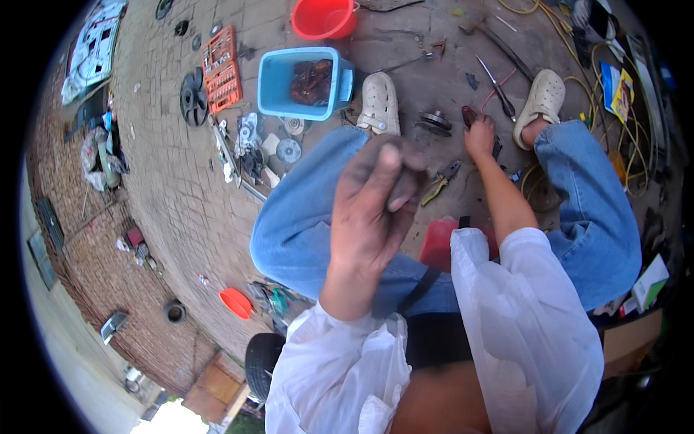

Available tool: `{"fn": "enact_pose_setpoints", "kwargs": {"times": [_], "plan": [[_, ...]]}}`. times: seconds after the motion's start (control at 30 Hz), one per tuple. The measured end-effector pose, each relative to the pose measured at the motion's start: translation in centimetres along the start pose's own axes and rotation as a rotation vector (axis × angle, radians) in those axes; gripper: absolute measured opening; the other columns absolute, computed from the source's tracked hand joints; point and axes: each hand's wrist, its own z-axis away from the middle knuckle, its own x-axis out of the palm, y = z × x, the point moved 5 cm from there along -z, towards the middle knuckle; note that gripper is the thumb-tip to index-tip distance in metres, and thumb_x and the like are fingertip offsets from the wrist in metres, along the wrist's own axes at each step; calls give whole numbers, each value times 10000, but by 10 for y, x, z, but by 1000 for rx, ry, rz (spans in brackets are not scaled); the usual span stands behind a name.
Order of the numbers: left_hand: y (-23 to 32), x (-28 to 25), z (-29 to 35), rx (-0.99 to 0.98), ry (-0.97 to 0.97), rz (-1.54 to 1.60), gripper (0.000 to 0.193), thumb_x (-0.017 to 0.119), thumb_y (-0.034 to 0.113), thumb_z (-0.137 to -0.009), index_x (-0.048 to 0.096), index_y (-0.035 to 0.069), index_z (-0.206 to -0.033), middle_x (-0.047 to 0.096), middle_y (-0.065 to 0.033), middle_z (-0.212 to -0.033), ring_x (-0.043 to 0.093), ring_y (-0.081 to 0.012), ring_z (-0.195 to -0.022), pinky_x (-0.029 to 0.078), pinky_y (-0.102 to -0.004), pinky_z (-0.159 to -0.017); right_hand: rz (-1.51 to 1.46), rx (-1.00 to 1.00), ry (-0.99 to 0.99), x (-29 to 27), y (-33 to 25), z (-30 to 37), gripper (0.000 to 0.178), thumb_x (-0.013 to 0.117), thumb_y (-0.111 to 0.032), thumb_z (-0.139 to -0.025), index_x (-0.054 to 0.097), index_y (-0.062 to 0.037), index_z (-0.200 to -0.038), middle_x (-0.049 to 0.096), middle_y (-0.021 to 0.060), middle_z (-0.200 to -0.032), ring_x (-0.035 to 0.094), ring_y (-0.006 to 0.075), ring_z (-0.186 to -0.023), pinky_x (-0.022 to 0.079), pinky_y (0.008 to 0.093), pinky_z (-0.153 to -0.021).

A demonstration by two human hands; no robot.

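Observation:
My left hand (376, 206) is raised over my lap, close to the camera. Its fingers are curled, darkened with grime and partly blurred. Whatever lies within them, if anything, I cannot make out. Down at the ground between my feet, my right hand (481, 137) has its fingers closed at a dark red object (469, 116), whose kind does not show. To its left sits a round metal pulley-like part (435, 122). Yellow-handled pliers (441, 182) lie nearer to me. A screwdriver with a black handle (497, 88) rests beyond my right hand.
A blue basin (269, 81) with dark contents stands ahead to the left, with a red bucket (324, 18) behind it. An orange tool case (222, 70) lies further left. A hammer (499, 45) and yellow cables (589, 79) are at the right. Beige clogs (379, 101) are on my feet.

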Motion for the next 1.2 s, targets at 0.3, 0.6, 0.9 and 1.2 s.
{"fn": "enact_pose_setpoints", "kwargs": {"times": [0.3, 0.6, 0.9, 1.2], "plan": [[25, 71, 44, 174, -111, -13, 227, 480, 231, -939, 562, 29, -876, 341, 60, -570, 293, -48, -542, 286, -215, -565, -1650, 398, -133, -57, -8, 44, 272, 598, -191, -852, 524, -3, -1034, 621, 128, -919, 616, 232, -785, 494, 336, -691], [47, 95, 130, 337, -287, -185, 222, 501, 207, -927, 565, 5, -860, 369, 46, -571, 318, -47, -529, 328, -196, -558, -2105, -304, -652, -295, -87, 188, 453, 561, -249, -891, 420, -6, -1247, 549, 97, -1058, 546, 174, -870, 463, 261, -685], [-15, 94, 168, 276, -386, -682, 231, 538, 202, -907, 625, -8, -865, 472, 21, -628, 368, -50, -562, 289, -193, -513, -1528, -525, -335, -394, -76, 301, 406, 545, -244, -906, 414, -10, -1211, 502, 32, -930, 454, 74, -694, 365, 184, -499], [-33, 91, 192, 407, -397, -897, 184, 526, 144, -905, 609, -16, -870, 462, 17, -621, 377, -48, -549, 306, -209, -483, -1340, -549, -368, -405, -65, 333, 438, 539, -220, -909, 369, 1, -1246, 508, 31, -904, 446, 58, -675, 359, 188, -475]]}}
